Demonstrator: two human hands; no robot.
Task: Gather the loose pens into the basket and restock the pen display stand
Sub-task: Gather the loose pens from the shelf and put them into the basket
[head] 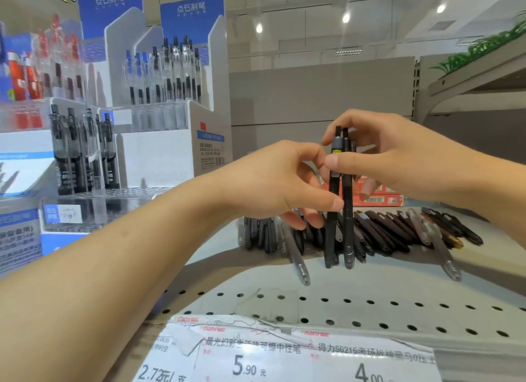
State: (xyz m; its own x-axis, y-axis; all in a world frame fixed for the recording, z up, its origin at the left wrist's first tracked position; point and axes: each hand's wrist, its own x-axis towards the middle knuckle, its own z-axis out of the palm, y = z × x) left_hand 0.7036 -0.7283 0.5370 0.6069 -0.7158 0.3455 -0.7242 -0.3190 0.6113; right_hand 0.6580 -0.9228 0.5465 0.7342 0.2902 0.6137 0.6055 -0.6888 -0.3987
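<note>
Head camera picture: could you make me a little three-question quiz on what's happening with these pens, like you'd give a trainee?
1. True or false: the black pens held by both hands stand upright.
2. Where do the loose pens lie? A) in a basket B) on the shelf C) on the floor
3. Fill in: the pen display stand is on the person's ____ side.

Key: 1 true. 2 B. 3 left. The left hand and right hand both grip the pens.

Your left hand and right hand are both bare, with no gloves, rings or watch showing. Your forearms are bare too, as far as the picture's edges; your fingernails are short and unpainted.
</note>
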